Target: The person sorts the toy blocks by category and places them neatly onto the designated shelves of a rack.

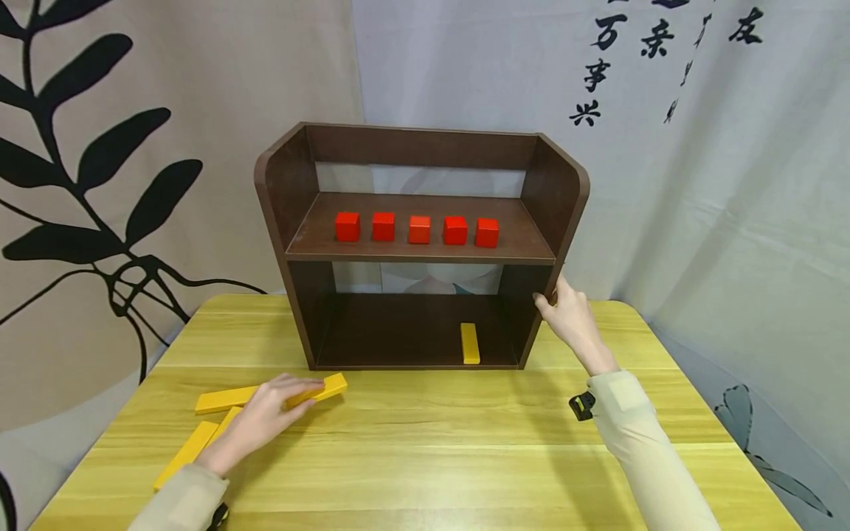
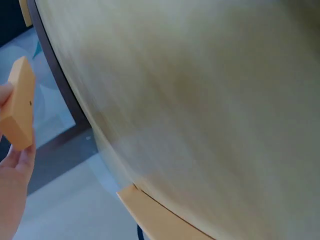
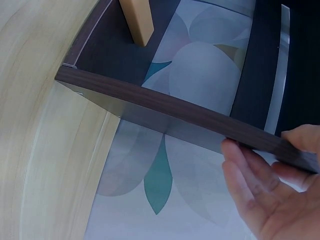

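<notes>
My left hand (image 1: 275,408) pinches a yellow block (image 1: 334,386) between thumb and fingers, just off the front left of a dark brown two-tier shelf (image 1: 425,259). The same block (image 2: 21,100) shows at the left edge of the left wrist view. Around that hand lie more yellow blocks (image 1: 179,461), partly hidden by the wrist. My right hand (image 1: 571,317) grips the shelf's right side panel, its thumb on the front edge; in the right wrist view the fingers (image 3: 245,175) lie along the panel's outer face. One yellow block (image 1: 470,344) stands on the lower tier, toward the right.
Several red cubes (image 1: 419,229) sit in a row on the upper tier. The shelf stands toward the back of a light wooden table (image 1: 432,457). Behind it hang curtains (image 1: 458,66) with black lettering and a leaf print.
</notes>
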`<state>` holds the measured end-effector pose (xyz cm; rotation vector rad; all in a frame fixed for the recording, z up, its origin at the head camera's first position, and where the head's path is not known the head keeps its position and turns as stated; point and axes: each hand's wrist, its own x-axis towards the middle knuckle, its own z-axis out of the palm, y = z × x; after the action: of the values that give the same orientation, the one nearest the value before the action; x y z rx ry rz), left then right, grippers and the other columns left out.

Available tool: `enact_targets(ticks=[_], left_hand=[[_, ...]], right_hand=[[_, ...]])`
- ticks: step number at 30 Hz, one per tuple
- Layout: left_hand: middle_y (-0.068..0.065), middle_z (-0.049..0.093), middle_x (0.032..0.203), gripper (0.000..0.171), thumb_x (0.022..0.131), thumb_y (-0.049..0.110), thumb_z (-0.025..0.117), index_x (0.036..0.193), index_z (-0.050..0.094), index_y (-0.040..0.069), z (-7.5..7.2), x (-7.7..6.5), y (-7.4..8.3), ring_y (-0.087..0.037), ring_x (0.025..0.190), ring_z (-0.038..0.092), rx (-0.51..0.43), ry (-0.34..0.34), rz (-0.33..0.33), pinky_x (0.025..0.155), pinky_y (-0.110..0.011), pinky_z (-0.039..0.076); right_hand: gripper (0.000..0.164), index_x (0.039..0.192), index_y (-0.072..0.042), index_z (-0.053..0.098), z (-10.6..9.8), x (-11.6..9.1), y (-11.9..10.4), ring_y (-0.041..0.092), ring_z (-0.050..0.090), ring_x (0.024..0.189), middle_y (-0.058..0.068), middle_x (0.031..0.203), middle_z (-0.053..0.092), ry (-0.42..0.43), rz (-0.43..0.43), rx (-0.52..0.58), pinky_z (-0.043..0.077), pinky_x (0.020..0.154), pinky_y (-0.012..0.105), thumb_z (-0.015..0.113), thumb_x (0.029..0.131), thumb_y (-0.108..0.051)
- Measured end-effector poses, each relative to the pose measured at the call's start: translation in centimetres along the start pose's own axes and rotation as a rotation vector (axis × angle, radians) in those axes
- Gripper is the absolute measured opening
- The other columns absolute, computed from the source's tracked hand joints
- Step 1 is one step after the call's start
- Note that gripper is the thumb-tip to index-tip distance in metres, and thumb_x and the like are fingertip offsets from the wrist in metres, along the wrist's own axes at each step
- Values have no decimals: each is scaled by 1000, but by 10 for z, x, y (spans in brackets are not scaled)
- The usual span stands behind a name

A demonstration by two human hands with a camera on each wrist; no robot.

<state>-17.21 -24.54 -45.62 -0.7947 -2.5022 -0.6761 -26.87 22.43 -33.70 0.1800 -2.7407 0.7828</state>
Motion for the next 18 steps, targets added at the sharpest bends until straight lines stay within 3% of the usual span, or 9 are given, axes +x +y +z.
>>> enact_targets(ticks=[3, 9, 12, 18], left_hand=[[-7, 73, 104, 33, 73, -1, 77, 104, 72, 5, 5, 7, 3, -23, 94, 67, 1, 75, 60, 78, -39, 57], [-8, 72, 106, 40, 66, -5, 79, 104, 73, 5, 13, 19, 9, -19, 92, 63, 11, 167, 138, 81, -12, 50], [-9, 72, 107, 42, 65, -6, 79, 106, 72, 6, 17, 25, 12, -18, 92, 61, 27, 176, 170, 79, -13, 48], [-10, 72, 108, 36, 69, -3, 78, 104, 73, 5, 24, 41, 19, -19, 93, 60, 80, 198, 238, 72, -27, 53]], right_hand=[[31, 119, -6, 45, 0, 0, 0, 28, 61, 67, 22, 93, 67, -4, 1, 3, 42, 54, 30, 53, 95, -24], [31, 117, -6, 46, 0, 0, 0, 31, 63, 74, 22, 95, 67, 2, 5, -2, 46, 59, 35, 52, 95, -25], [30, 117, -6, 47, 0, 0, 0, 31, 63, 74, 22, 95, 67, 5, 5, -3, 45, 59, 35, 53, 94, -25], [31, 117, -7, 47, 1, 1, 0, 27, 60, 66, 22, 94, 68, 9, 6, -2, 41, 53, 31, 53, 94, -26]])
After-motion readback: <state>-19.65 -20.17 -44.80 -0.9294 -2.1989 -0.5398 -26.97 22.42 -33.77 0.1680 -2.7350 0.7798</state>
